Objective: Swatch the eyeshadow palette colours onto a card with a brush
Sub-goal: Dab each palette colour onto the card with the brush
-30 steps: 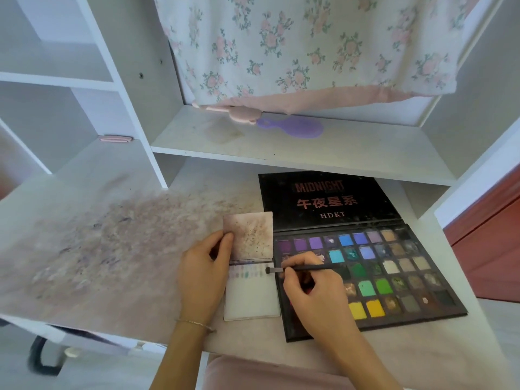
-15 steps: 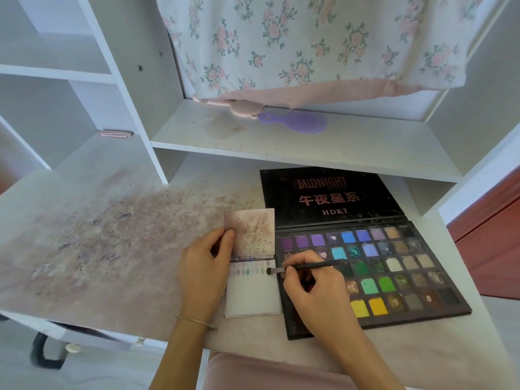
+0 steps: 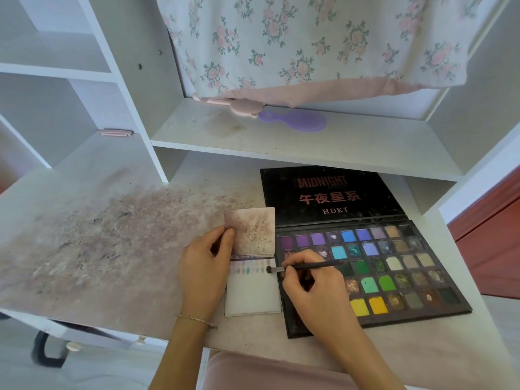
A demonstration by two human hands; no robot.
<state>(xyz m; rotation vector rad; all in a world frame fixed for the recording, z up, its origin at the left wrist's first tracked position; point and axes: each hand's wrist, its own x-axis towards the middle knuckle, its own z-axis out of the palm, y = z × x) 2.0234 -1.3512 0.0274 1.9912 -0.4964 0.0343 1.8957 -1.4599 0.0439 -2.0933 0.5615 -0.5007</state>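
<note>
Desk [image 3: 118,249] first: pale, smeared with a wide haze of purple-brown powder on my left side, and everything I am working with sits on it under the low shelf [image 3: 309,147]. On that shelf lie a purple paddle-shaped thing [image 3: 298,121] and a pink one [image 3: 239,106], half under the flowered cloth [image 3: 309,40].

Next in size is the eyeshadow palette [image 3: 394,266], open flat to my right, black lid back with its lettering facing me. Its wells run from purples and blues along the far rows through greens to two yellows nearest me; several pans look dug into or glittery, and most still hold colour.

Touching its left edge is the card [image 3: 253,294], a small folded white piece with its stained upper flap [image 3: 253,229] raised. My left hand [image 3: 204,268] pinches the flap's left edge, thumb and fingers closed on it, holding it steady. My right hand [image 3: 312,288] is curled round the brush [image 3: 304,267], whose tip touches the card at the right end of the swatch row [image 3: 250,267].

That one row of faint pinks, purples and a teal fills the card's top; I judge the job barely begun, since the blank white below awaits greens, yellows and browns.
</note>
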